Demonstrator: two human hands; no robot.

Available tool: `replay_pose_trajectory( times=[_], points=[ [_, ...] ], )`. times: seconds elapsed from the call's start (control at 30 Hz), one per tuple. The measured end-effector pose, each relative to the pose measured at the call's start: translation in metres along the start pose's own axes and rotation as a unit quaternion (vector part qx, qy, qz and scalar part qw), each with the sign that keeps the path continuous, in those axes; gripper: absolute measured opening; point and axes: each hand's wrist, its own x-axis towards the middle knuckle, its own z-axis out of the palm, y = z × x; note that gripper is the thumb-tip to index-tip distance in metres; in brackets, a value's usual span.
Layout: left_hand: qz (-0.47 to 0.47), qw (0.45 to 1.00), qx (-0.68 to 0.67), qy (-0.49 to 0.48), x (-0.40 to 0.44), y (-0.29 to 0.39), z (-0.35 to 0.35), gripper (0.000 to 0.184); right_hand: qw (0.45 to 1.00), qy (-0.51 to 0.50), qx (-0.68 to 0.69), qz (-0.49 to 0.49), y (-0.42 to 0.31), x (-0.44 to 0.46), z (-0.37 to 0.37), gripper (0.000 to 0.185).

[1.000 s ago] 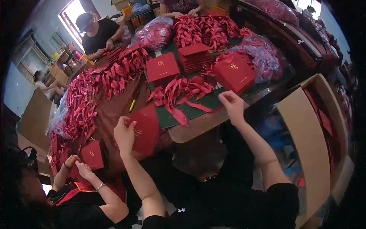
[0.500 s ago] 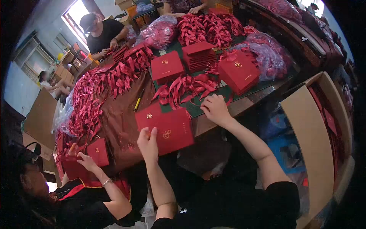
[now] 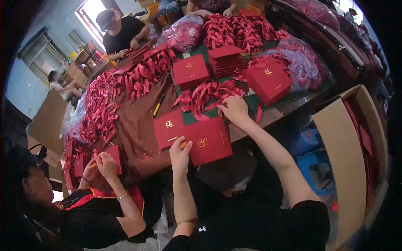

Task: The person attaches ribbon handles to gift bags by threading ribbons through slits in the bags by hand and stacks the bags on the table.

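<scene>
My left hand (image 3: 181,157) is closed at the left edge of a flat red gift bag (image 3: 211,144) with a gold emblem. Something small and orange shows at its fingertips. The bag's lower edge juts past the table's front edge. Beyond the bag, my right hand (image 3: 235,111) pinches a red ribbon at the near side of a loose ribbon heap (image 3: 209,95); its fingertips partly hide the ribbon. Another red bag (image 3: 168,127) lies flat on the table, just left of the held one.
Stacks of red bags (image 3: 190,71) (image 3: 268,81) stand behind the ribbons. A yellow-and-black pen (image 3: 157,109) lies on the brown cover (image 3: 140,121). An open cardboard box (image 3: 335,138) is at my right. Co-workers sit at left and across; one's hands (image 3: 102,165) work nearby.
The view has shifted slightly. The held bag and my left hand have moved right, and my right hand has moved away from me toward the ribbon heap. The left co-worker's hands have come together.
</scene>
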Motion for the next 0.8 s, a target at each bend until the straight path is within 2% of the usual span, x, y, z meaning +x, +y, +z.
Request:
replay_pose_trajectory(
  times=[0.07, 0.17, 0.27, 0.33, 0.37, 0.4, 0.47, 0.57, 0.6, 0.7, 0.77, 0.8],
  points=[
    [-0.022, 0.999, 0.041, 0.015, 0.0, -0.014, -0.003, 0.037, 0.999, -0.012, -0.042, -0.019, -0.006, 0.002, 0.005, 0.029],
    [-0.032, 0.999, 0.003, -0.032, -0.012, -0.004, 0.004, 0.031, 0.998, -0.016, -0.055, -0.017, -0.008, 0.001, 0.01, 0.019],
    [-0.024, 0.999, 0.035, -0.026, -0.015, -0.003, 0.009, 0.028, 0.998, 0.046, 0.022, -0.032, 0.002, 0.0, 0.012, 0.009],
    [-0.017, 1.0, 0.015, -0.021, -0.012, -0.007, 0.013, 0.028, 0.984, 0.077, 0.163, 0.001, -0.012, -0.001, -0.016, 0.011],
    [0.006, 1.0, -0.013, -0.015, -0.01, -0.008, 0.016, 0.029, 0.964, 0.1, 0.245, 0.013, -0.023, -0.003, -0.033, 0.012],
    [0.026, 0.999, -0.04, -0.008, -0.009, -0.008, 0.018, 0.029, 0.928, 0.077, 0.359, 0.063, -0.027, -0.006, -0.041, 0.011],
    [0.02, 0.999, -0.045, 0.007, -0.008, -0.006, 0.025, 0.029, 0.883, 0.103, 0.457, 0.021, -0.036, -0.016, -0.05, 0.01],
    [0.023, 0.997, -0.069, 0.023, -0.003, -0.014, 0.028, 0.031, 0.845, -0.032, 0.531, 0.053, -0.063, -0.047, -0.061, 0.01],
    [0.021, 0.997, -0.069, 0.024, -0.003, -0.015, 0.028, 0.031, 0.842, -0.055, 0.534, 0.052, -0.068, -0.055, -0.055, 0.011],
    [0.034, 0.995, -0.097, 0.012, -0.001, -0.017, 0.029, 0.032, 0.892, -0.101, 0.441, 0.005, -0.072, -0.07, -0.032, 0.009],
    [0.037, 0.994, -0.104, 0.018, -0.001, -0.022, 0.03, 0.032, 0.924, -0.078, 0.371, -0.048, -0.072, -0.071, -0.02, 0.009],
    [0.039, 0.993, -0.112, 0.023, -0.001, -0.022, 0.03, 0.032, 0.918, -0.079, 0.385, -0.048, -0.073, -0.07, -0.015, 0.008]
  ],
)
